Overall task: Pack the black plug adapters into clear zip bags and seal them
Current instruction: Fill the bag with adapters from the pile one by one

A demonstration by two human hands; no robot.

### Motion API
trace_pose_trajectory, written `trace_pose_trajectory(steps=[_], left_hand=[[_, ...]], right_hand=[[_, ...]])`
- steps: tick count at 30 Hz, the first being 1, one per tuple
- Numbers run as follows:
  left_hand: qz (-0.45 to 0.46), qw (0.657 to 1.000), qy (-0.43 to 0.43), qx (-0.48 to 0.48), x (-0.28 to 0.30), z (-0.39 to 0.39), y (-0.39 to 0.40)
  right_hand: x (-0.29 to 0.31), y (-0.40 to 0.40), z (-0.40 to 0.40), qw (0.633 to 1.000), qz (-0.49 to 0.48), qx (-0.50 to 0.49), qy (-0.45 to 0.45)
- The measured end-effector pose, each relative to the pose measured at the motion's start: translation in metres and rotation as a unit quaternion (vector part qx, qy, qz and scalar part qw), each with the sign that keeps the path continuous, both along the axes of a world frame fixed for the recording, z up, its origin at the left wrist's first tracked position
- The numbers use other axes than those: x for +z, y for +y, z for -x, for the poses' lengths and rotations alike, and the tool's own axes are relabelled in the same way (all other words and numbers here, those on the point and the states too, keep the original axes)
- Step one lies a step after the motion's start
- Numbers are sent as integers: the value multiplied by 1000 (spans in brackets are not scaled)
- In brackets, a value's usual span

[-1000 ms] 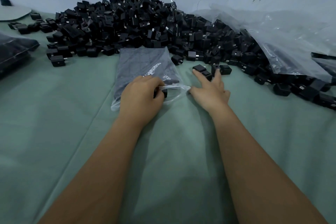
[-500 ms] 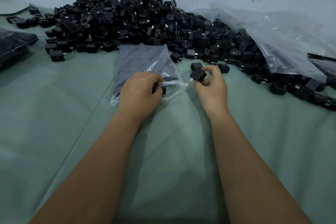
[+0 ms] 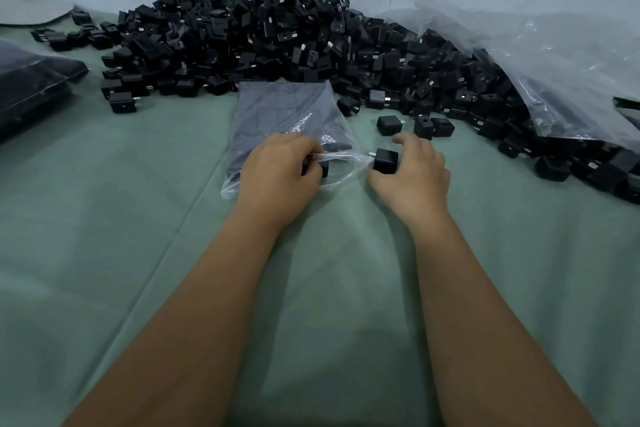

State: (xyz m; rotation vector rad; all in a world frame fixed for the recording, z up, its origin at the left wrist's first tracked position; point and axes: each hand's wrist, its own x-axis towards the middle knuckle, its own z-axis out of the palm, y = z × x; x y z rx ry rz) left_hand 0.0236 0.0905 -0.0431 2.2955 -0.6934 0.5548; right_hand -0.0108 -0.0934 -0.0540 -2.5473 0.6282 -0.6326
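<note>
1. The clear zip bag (image 3: 287, 121) lies flat on the green cloth of the worktop (image 3: 138, 218), toward its far middle. Its dark contents cannot be made out singly through the film.
2. The left hand (image 3: 277, 180) covers the bag's near end. Its fingers are curled and pinch the film at the bag's mouth; the fingertips are partly hidden behind the plastic, and a dark item under them cannot be identified.
3. The right hand (image 3: 412, 177) grips one black plug adapter (image 3: 385, 160) between thumb and curled fingers, prongs pointing left. The adapter sits at the bag's open mouth, touching the film; whether it is inside cannot be told.
4. Both forearms reach forward from the near edge, bare, roughly parallel, palms down.
5. A large heap of adapters (image 3: 277, 31) lies along the far edge against the wall; three loose adapters (image 3: 389, 125) rest just beyond the right hand.
6. A large crumpled plastic sack (image 3: 554, 73) at the far right covers part of the heap and is cut off by the frame.
7. At the left edge a filled bag (image 3: 31, 80) is cut off and dim.
</note>
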Motion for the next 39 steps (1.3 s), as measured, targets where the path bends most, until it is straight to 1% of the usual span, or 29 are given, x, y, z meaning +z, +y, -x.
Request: trace_pose_trajectory(steps=[2,4,5,7,8,9,10,11,12,14,16,18,20,23,25,28,30,33,36,39], left_hand=[[0,1000,1,-1,0,0,0],[8,1000,6,0,1,1,0],[15,1000,11,2,1,2,0],[28,999,18,12,2,2,0],[32,999,18,16,2,2,-1],[32,999,19,20,2,2,-1],[30,999,19,22,2,1,-1],[28,999,19,23,2,1,-1],[25,999,18,23,2,0,-1],[20,999,15,24,1,-1,-1],[20,999,13,24,1,-1,-1],[26,999,8,17,0,-1,-1],[34,999,1,9,0,0,-1],[18,1000,-8,3,0,2,-1],[9,1000,-16,0,0,2,0],[6,1000,-17,2,-1,1,-1],[7,1000,-15,4,-1,0,-1],[8,1000,-17,5,-2,-2,-1],[6,1000,-15,9,-2,-2,-1],[3,1000,-15,10,-2,-1,-1]], right_hand=[[2,2,1,999,-11,31,-10],[3,3,3,999,-22,22,-35],[3,4,4,998,-42,5,-55],[8,9,7,984,-130,-19,-122],[12,14,9,968,-180,-12,-172],[16,20,11,951,-212,10,-226],[19,26,14,938,-215,43,-270],[21,33,18,932,-193,84,-296],[22,40,21,931,-159,129,-303],[20,51,25,939,-65,208,-266],[19,57,24,951,29,232,-202],[19,57,22,965,85,201,-146],[18,53,20,971,116,176,-116],[15,51,19,964,186,160,-98],[14,52,18,961,216,142,-95],[13,51,15,962,237,118,-64],[11,48,14,965,233,112,-48],[10,48,14,971,203,105,-63],[9,45,13,976,183,102,-59],[9,42,11,981,137,113,-75]])
